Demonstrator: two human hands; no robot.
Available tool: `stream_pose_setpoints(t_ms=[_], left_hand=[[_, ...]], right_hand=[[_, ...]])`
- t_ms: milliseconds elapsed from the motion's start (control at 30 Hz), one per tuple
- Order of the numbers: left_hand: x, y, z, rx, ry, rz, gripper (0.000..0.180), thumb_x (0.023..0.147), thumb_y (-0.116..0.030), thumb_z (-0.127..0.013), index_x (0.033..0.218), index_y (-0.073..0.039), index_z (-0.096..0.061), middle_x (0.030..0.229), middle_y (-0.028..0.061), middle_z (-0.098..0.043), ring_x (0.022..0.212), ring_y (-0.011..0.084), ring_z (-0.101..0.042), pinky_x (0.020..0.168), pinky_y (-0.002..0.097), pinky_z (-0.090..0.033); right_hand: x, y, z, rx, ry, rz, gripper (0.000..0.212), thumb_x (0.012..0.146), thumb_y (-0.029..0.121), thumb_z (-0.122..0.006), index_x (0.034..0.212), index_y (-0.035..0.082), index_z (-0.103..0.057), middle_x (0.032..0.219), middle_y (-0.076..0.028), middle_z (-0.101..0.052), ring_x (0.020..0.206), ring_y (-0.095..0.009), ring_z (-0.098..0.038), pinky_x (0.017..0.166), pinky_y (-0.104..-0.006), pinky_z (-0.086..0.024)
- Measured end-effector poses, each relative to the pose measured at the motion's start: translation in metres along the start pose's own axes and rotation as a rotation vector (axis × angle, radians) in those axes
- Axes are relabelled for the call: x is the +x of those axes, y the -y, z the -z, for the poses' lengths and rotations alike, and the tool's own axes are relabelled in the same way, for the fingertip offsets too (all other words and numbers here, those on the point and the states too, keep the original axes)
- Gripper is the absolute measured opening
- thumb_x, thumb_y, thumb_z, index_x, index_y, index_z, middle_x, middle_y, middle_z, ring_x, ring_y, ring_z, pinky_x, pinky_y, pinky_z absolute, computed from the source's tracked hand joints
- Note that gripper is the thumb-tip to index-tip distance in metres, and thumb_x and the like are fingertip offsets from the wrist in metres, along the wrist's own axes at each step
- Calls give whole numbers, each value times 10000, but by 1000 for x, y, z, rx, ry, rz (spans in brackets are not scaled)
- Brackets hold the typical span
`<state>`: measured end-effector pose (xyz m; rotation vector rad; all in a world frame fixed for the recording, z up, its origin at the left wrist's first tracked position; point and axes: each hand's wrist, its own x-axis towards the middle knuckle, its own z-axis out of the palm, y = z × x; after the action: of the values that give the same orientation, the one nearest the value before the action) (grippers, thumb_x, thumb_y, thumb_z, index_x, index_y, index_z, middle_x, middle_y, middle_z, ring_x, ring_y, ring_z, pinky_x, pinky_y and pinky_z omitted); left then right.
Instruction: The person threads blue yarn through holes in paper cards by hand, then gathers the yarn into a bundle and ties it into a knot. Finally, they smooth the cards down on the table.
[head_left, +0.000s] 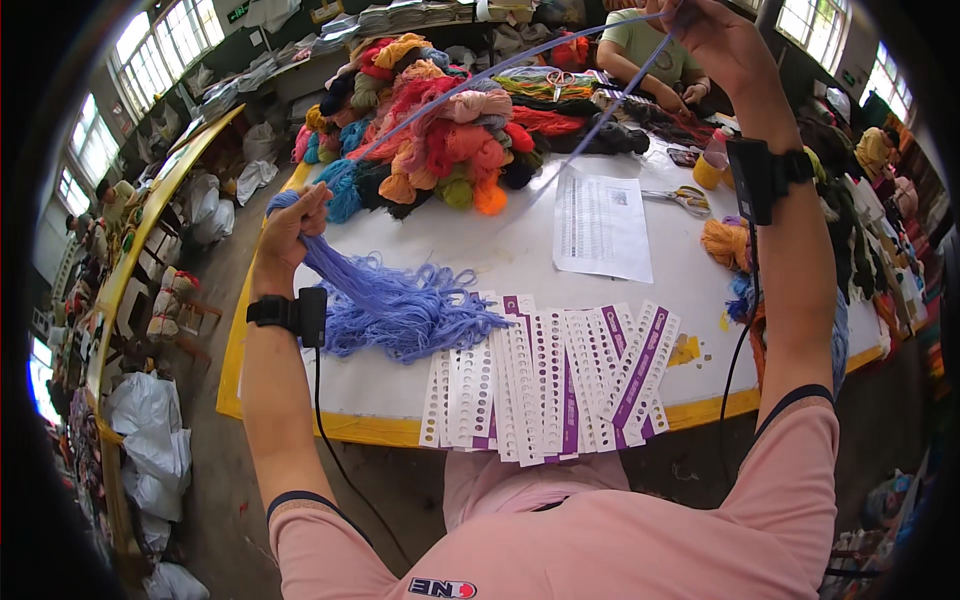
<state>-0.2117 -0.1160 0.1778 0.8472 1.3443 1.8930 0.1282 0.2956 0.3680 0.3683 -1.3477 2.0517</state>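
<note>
My left hand (298,218) is closed around a hank of periwinkle-blue thread (385,305), whose loose looped end spreads over the white tabletop. High at the upper right, my right hand (700,22) pinches a thin strand of the same blue. The strand stretches across from the left hand, and another length hangs down from the right fingers toward the table. In front of me lie several white punched thread cards (545,380) with purple bands, overlapping at the near edge. The thread's tail touches the cards at their left.
A heap of coloured yarn hanks (440,130) covers the far left. Beyond the cards lie a printed sheet (602,228) and scissors (688,200), near a bottle of yellow contents (712,162). A co-worker (655,60) handles dark threads across the table. Orange yarn (726,245) sits at right.
</note>
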Motion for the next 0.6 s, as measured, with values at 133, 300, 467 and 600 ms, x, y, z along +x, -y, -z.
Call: stream_pose_setpoints(t_ms=[133,300,467,600], left_hand=[[3,2,6,112,-59,7,196,887,-208,-688,852,-23,-631,606,-78,-392,462,18,-286,449,200,-216],[5,16,24,548,-338,119,166,823,-230,-699,783,-78,-648,594,-88,-376,465,13,-281,449,201,-203],[0,52,82,867,-555,63,139,759,-212,-682,746,-79,-640,562,-58,-392,479,70,-340,483,254,-265],[-15,67,119,1130,-692,-16,190,698,-216,-711,643,-108,-564,549,-54,-410,448,90,-331,454,301,-271]], right_hand=[[-3,-4,2,-76,-29,-129,183,925,80,-494,942,-48,-624,936,-169,-657,925,-259,-639,870,-356,-529],[-11,12,3,-470,112,-489,144,939,114,-526,818,58,-582,718,-11,-529,570,-66,-388,481,-211,-312],[-25,5,-16,-1255,376,-445,202,928,181,-602,790,40,-645,673,44,-500,576,-54,-420,540,-213,-329],[-34,12,-8,-1447,282,-519,201,920,189,-620,789,40,-653,667,56,-489,592,-55,-426,544,-219,-326]])
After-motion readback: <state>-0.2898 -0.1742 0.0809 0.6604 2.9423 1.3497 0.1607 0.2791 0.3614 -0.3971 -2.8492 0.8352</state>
